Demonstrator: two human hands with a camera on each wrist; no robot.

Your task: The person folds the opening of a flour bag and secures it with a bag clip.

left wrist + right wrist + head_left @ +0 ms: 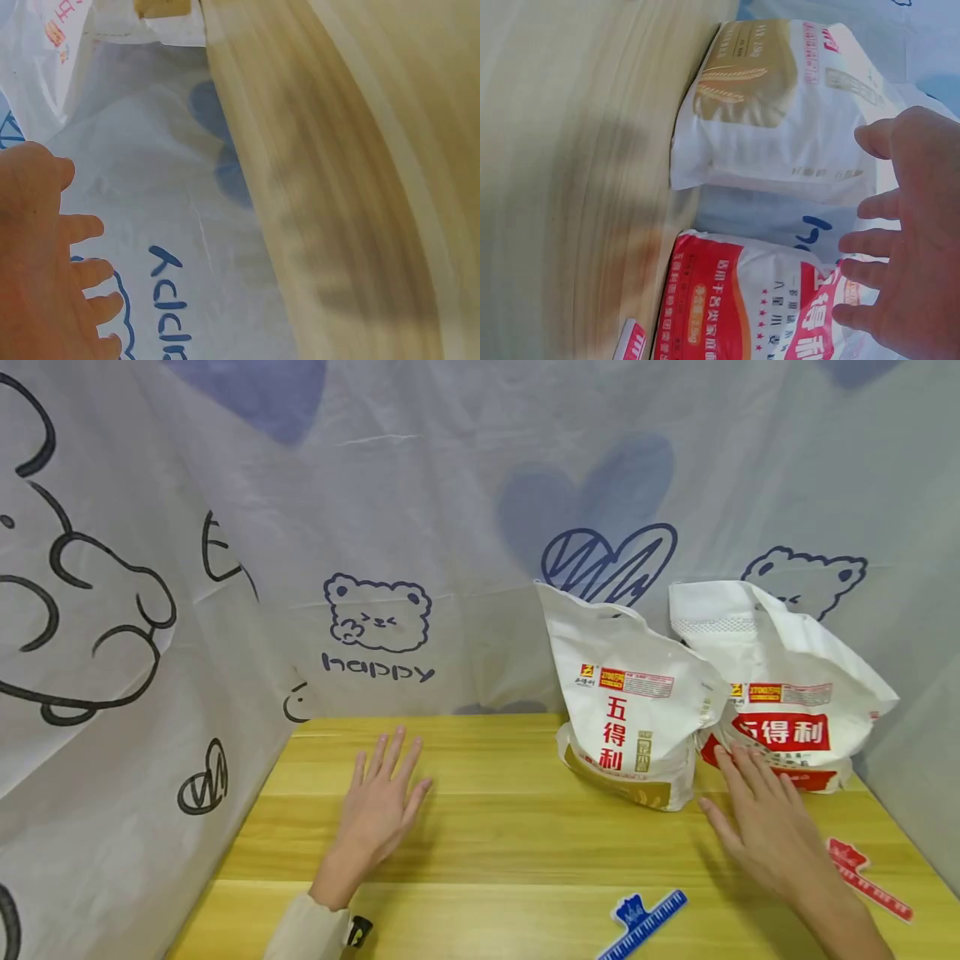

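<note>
On my feed, L hand (378, 806) is well left of the gold-label bag (626, 727), fingers straight, holding nothing. R hand (772, 822), front-right of that bag, also straight-fingered, no hold; can't tell if it touches red-label bag (798, 664), just R of gold one. Tops look floppy; I'd support wt low, w/ both palms.

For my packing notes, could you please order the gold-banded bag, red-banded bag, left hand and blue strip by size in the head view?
1. Gold-banded bag and red-banded bag: too alike to rank, the latter partly hidden
2. Left hand
3. Blue strip, cut off below
</note>
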